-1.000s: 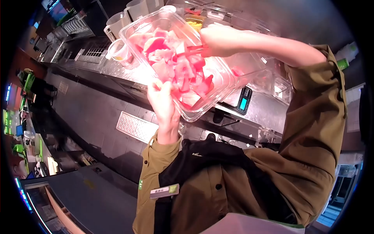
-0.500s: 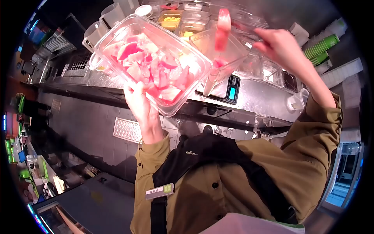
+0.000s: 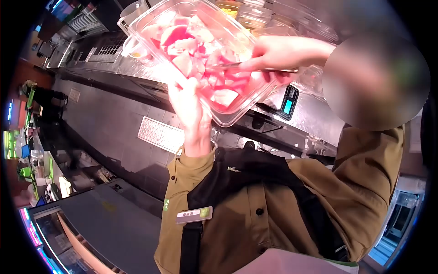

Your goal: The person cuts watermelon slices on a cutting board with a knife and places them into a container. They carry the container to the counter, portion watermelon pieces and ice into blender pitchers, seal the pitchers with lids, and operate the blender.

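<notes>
My left hand [image 3: 188,104] grips the near side of a clear plastic tub [image 3: 224,122], holding it tilted above the counter. Pink-red fruit chunks [image 3: 182,48] fill much of the tub. Over the tub's right side, my right hand [image 3: 273,55] is closed around a thin metal utensil [image 3: 228,66]. Its tip reaches in among the fruit, and its exact kind is hard to make out. Just beyond the tub's right edge stands a digital scale [image 3: 287,106] with a lit display. A clear container beside the scale is mostly hidden by the tub and my right hand.
A metal counter [image 3: 315,118] runs across the front. Small bins with yellow food [image 3: 228,10] stand at the back. To the left are a clear pitcher [image 3: 135,13] and a white cup [image 3: 135,49]. A round blurred patch covers the right side. A metal plate [image 3: 159,132] lies in the floor.
My right hand has moved left, from beyond the clear container to over the tub, with the utensil among the fruit. The tub appears higher and further right in view. A falling pink-red piece is gone.
</notes>
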Demonstrator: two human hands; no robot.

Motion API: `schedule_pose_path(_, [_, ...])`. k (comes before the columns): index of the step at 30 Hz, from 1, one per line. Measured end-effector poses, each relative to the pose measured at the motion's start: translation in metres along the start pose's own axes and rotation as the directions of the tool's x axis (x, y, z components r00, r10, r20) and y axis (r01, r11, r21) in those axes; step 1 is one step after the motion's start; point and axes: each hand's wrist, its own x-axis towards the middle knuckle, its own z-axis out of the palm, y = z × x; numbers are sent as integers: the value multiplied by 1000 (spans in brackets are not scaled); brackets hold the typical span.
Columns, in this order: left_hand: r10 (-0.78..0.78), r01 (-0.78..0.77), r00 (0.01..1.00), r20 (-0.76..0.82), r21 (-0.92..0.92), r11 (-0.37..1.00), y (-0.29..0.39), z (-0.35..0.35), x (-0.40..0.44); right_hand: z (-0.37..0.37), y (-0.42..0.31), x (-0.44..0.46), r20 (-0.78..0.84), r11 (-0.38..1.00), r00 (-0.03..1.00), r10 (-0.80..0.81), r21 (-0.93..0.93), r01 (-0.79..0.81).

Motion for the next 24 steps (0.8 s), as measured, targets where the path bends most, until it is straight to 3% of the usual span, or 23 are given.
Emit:
schedule_pose_path(4, [-65,65,998,19,25,998,13,12,0,11,-6,17,-72,996,997,-26,-85,20])
schedule_pose_path(6, [-87,87,996,-2,53,995,16,18,-1,11,10,19,-131,973,978,-162,-189,136])
schedule_pose_path(9, [50,-48,999,-4,185,982,5,8,13,-3,26,1,-201,961,954,-223,-208,181])
schedule_pose_path(10, [96,-96,995,13,243,965,3,8,15,-10,29,-11,-222,968,952,-212,-184,172])
schedule_pose_path(12, [25,-23,1000,1,353,935,11,18,5,-26,35,-37,-332,974,930,-158,-209,91])
schedule_pose_path(13, [18,-34,999,46,389,920,14,21,4,-42,19,-74,-303,984,950,-70,-179,15])
schedule_pose_path(14, [18,-55,996,91,421,905,13,21,8,-46,28,-84,-384,960,908,-167,-274,61])
schedule_pose_path(16, [24,-8,999,-41,358,934,4,11,26,-55,49,-100,-440,926,889,-126,-375,-54])
schedule_pose_path(17, [-17,43,997,-75,369,928,6,10,28,-56,56,-103,-405,938,913,-54,-333,-92])
schedule_pose_path(18, [12,11,998,-60,370,929,5,8,27,-50,68,-90,-411,902,911,-39,-407,-145])
schedule_pose_path(20, [27,1,997,-72,353,936,3,6,24,-34,118,-41,-321,852,932,-169,-523,-26])
schedule_pose_path(21, [12,22,995,-100,334,942,3,6,22,-32,142,-21,-221,826,925,-309,-545,146])
schedule_pose_path(22, [7,31,993,-119,317,948,3,5,22,-34,129,-22,-149,859,971,-186,-504,87])
schedule_pose_path(24, [243,-266,964,113,512,817,3,2,19,-55,97,-29,18,893,998,53,-449,-39])
